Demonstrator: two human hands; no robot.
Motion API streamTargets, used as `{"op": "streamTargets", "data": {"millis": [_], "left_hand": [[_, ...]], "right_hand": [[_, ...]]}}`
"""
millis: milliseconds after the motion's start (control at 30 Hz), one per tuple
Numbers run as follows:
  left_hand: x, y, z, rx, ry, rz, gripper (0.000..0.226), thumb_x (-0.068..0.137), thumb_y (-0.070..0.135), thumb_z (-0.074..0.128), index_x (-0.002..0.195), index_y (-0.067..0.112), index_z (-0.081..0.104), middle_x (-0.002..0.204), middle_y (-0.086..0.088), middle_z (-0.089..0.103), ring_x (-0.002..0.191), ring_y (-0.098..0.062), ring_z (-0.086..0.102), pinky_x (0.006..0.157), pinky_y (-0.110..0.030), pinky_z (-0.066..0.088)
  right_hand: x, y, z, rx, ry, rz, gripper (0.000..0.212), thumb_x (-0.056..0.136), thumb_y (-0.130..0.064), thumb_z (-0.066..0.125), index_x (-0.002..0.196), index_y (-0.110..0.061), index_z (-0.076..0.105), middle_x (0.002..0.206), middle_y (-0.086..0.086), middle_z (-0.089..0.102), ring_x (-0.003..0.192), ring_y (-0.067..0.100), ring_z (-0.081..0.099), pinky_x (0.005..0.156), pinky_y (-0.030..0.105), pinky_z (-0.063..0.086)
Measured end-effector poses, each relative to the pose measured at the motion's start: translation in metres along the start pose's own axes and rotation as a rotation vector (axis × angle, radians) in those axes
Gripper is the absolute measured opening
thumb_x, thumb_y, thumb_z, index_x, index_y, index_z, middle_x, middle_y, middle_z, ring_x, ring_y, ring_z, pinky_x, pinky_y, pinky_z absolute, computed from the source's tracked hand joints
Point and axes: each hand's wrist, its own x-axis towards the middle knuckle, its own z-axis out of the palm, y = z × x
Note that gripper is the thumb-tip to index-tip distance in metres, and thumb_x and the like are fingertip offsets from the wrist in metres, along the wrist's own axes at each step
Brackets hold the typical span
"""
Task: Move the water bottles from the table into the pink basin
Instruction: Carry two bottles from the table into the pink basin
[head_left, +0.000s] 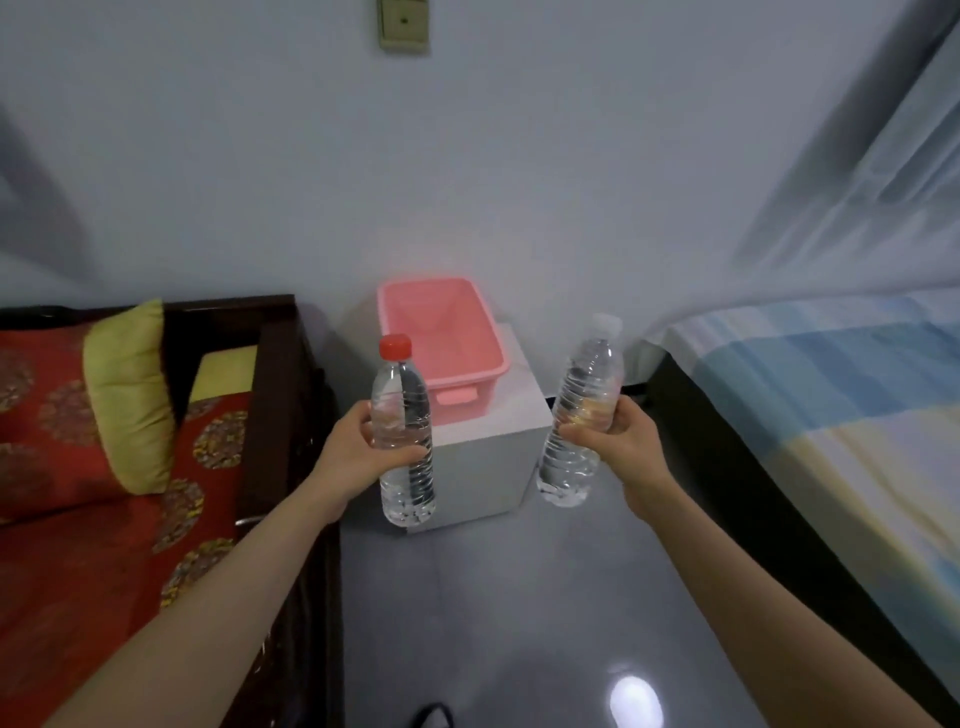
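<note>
Pale grey wall (519, 171) fills the top half of the view, with a small switch plate (403, 25) at 12 o'clock. At 3 o'clock lies a bed with a blue, white and yellow striped sheet (841, 415); at 9 o'clock a dark wooden bench (280, 395) carries red patterned cushions (78, 561) and a yellow-green pillow (130, 400). Glossy grey floor (519, 623) runs between them towards 6 o'clock.

Near the centre stands a white box-shaped table (493, 467) against the wall. The pink basin (441, 338) sits on its top, towards 12 o'clock, and its inside looks empty.

The left hand (358, 457), at 8 o'clock from the table, is wrapped around the middle of the red-capped bottle (405, 436), held upright in the air in front of the basin's near left corner. The right hand (618, 441), at 4 o'clock from the table, is closed around the white-capped bottle (582, 410), which tilts with its cap leaning towards 1 o'clock, just to the right of the table. Both bottles are clear, hold water, and hang off the table and outside the basin.
</note>
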Motion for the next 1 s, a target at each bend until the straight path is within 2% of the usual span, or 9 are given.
{"op": "streamTargets", "data": {"millis": [167,300,500,600,667,767,867,933,1000], "left_hand": [[0.09,-0.001,0.003,-0.012,0.072,-0.02,0.057,0.06,-0.001,0.086,0.107,0.011,0.056,0.087,0.003,0.072,0.067,0.002,0.07,0.056,-0.01,0.051],[0.172,0.003,0.002,-0.012,0.113,-0.031,0.057,0.059,0.003,0.087,0.101,0.022,0.054,0.093,0.002,0.07,0.071,0.004,0.068,0.056,-0.01,0.05],[0.29,0.005,0.007,-0.014,0.17,-0.082,0.069,0.057,0.008,0.088,0.114,0.021,0.051,0.107,-0.001,0.068,0.095,-0.015,0.067,0.082,-0.035,0.053],[0.342,0.001,0.011,0.006,0.171,-0.102,0.074,0.054,0.015,0.088,0.117,0.023,0.05,0.11,0.001,0.066,0.099,-0.016,0.065,0.085,-0.037,0.053],[0.377,-0.008,0.018,-0.003,0.184,-0.105,0.073,0.055,0.018,0.088,0.116,0.026,0.049,0.107,0.005,0.066,0.098,-0.015,0.065,0.084,-0.036,0.053],[0.421,-0.026,0.033,-0.03,0.232,-0.101,0.067,0.053,0.021,0.087,0.107,0.034,0.051,0.098,0.01,0.068,0.087,-0.006,0.068,0.074,-0.028,0.052],[0.467,-0.055,0.051,-0.044,0.275,-0.095,0.064,0.051,0.024,0.085,0.101,0.04,0.049,0.094,0.012,0.067,0.079,0.002,0.066,0.072,-0.024,0.051],[0.491,-0.072,0.06,-0.037,0.283,-0.084,0.064,0.052,0.023,0.086,0.102,0.041,0.051,0.097,0.009,0.068,0.085,-0.002,0.066,0.073,-0.027,0.053],[0.517,-0.091,0.064,-0.016,0.265,-0.092,0.063,0.055,0.018,0.088,0.109,0.026,0.057,0.102,-0.004,0.069,0.095,-0.019,0.068,0.083,-0.043,0.056]], "right_hand": [[0.106,-0.001,0.026,-0.02,-0.068,0.011,0.054,0.059,-0.005,0.086,0.107,-0.014,0.063,0.099,0.006,0.074,0.089,0.021,0.072,0.08,0.036,0.057],[0.192,-0.001,0.051,-0.062,-0.099,0.029,0.057,0.055,-0.013,0.087,0.106,-0.017,0.063,0.102,0.007,0.073,0.095,0.024,0.07,0.09,0.045,0.055],[0.311,-0.001,0.088,-0.093,-0.146,0.08,0.055,0.059,-0.01,0.087,0.106,-0.019,0.061,0.102,0.005,0.072,0.095,0.022,0.07,0.088,0.042,0.056],[0.366,0.006,0.106,-0.105,-0.16,0.099,0.052,0.059,-0.01,0.087,0.104,-0.019,0.062,0.101,0.005,0.072,0.095,0.023,0.069,0.086,0.042,0.056],[0.404,0.018,0.122,-0.134,-0.182,0.099,0.048,0.059,-0.009,0.086,0.099,-0.022,0.062,0.099,0.003,0.072,0.093,0.02,0.07,0.083,0.037,0.057],[0.45,0.04,0.149,-0.163,-0.216,0.086,0.046,0.061,-0.005,0.084,0.094,-0.027,0.061,0.095,-0.006,0.071,0.086,0.001,0.067,0.079,0.019,0.052],[0.493,0.071,0.178,-0.186,-0.23,0.063,0.047,0.062,-0.001,0.082,0.099,-0.021,0.061,0.092,-0.009,0.069,0.077,-0.008,0.064,0.068,0.008,0.05],[0.513,0.087,0.195,-0.218,-0.224,0.05,0.048,0.062,-0.005,0.082,0.104,-0.018,0.061,0.092,-0.008,0.07,0.08,-0.002,0.067,0.068,0.012,0.052],[0.534,0.104,0.213,-0.25,-0.216,0.037,0.049,0.062,-0.009,0.081,0.105,-0.016,0.061,0.093,-0.003,0.071,0.084,0.01,0.069,0.073,0.025,0.056]]}}
